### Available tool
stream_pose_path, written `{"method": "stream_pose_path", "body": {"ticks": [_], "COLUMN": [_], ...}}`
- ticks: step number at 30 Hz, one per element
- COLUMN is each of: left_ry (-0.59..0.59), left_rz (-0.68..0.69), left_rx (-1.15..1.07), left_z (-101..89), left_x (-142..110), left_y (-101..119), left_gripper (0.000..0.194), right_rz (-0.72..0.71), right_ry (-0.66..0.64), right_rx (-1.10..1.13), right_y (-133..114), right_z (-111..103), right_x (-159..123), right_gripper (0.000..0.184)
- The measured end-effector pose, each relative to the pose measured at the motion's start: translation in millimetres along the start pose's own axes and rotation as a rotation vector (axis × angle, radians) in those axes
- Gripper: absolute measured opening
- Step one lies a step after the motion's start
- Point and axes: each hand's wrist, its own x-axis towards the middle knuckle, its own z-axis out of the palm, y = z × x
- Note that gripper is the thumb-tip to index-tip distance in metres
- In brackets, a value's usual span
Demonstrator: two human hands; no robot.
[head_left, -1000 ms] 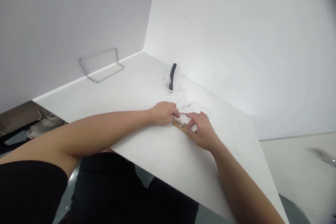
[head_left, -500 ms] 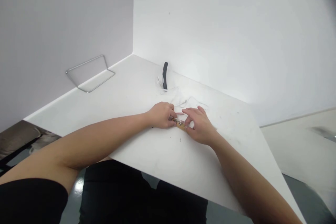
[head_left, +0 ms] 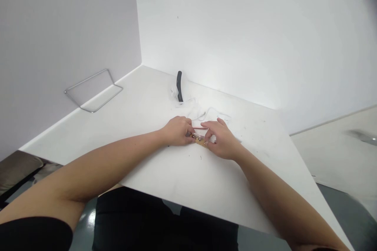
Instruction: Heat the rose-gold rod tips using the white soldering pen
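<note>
Near the middle of the white table (head_left: 182, 176), a small tan strip with shiny metal bits (head_left: 200, 140) lies between my hands. My left hand (head_left: 178, 131) is closed, with its thumb and fingers pinching the strip's left end. At the other end my right hand (head_left: 222, 139) pinches the strip between thumb and a finger, its other fingers raised. Just behind the strip is a thin reddish stick (head_left: 200, 128), partly hidden by my fingers. The exact kind of the strip is too small to make out.
A black curved handle-like piece (head_left: 179, 87) stands farther back, beside clear plastic wrapping (head_left: 174, 92). Thin pale cord or plastic (head_left: 216, 111) trails behind my hands. A bent metal wire frame (head_left: 94, 91) leans at the left wall. Dark specks dot the tabletop.
The whole view has shifted slightly, so the items on the table appear a little farther left. Both hands keep their grip on the strip, and more of the reddish stick shows.
</note>
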Motion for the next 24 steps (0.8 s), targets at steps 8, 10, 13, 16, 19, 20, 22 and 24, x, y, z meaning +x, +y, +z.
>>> {"method": "stream_pose_path", "body": {"ticks": [8, 10, 13, 16, 19, 20, 22, 24], "left_ry": [0.006, 0.009, 0.014, 0.017, 0.012, 0.010, 0.007, 0.016], "left_rz": [0.002, -0.002, -0.001, 0.003, -0.017, -0.031, -0.068, -0.115], "left_rx": [-0.008, -0.011, -0.013, -0.016, -0.041, -0.060, -0.114, -0.173], "left_z": [0.8, 0.8, 1.0, 0.5, -2.1, -3.4, -6.8, -10.9], "left_x": [-0.5, -0.7, -0.5, -0.2, -0.9, -1.6, -3.6, -6.2], "left_y": [-0.8, -1.2, -1.2, 0.1, 1.8, 2.0, 1.2, -1.0], "left_gripper": [0.021, 0.020, 0.021, 0.021, 0.021, 0.021, 0.024, 0.028], "right_rz": [0.032, 0.039, 0.036, 0.034, 0.052, 0.058, 0.065, 0.077], "right_ry": [-0.012, -0.003, 0.021, 0.038, 0.053, 0.058, 0.068, 0.076], "right_rx": [0.081, 0.086, 0.082, 0.079, 0.079, 0.079, 0.084, 0.091], "right_y": [9.2, 8.7, 6.5, 4.9, 5.1, 5.4, 6.1, 6.5], "right_z": [1.6, -0.2, -4.2, -7.7, -9.8, -10.4, -11.9, -14.1], "right_x": [-1.7, -1.4, -1.0, -0.9, -1.3, -1.4, -1.8, -2.2], "right_gripper": [0.059, 0.056, 0.054, 0.054, 0.054, 0.055, 0.055, 0.055]}}
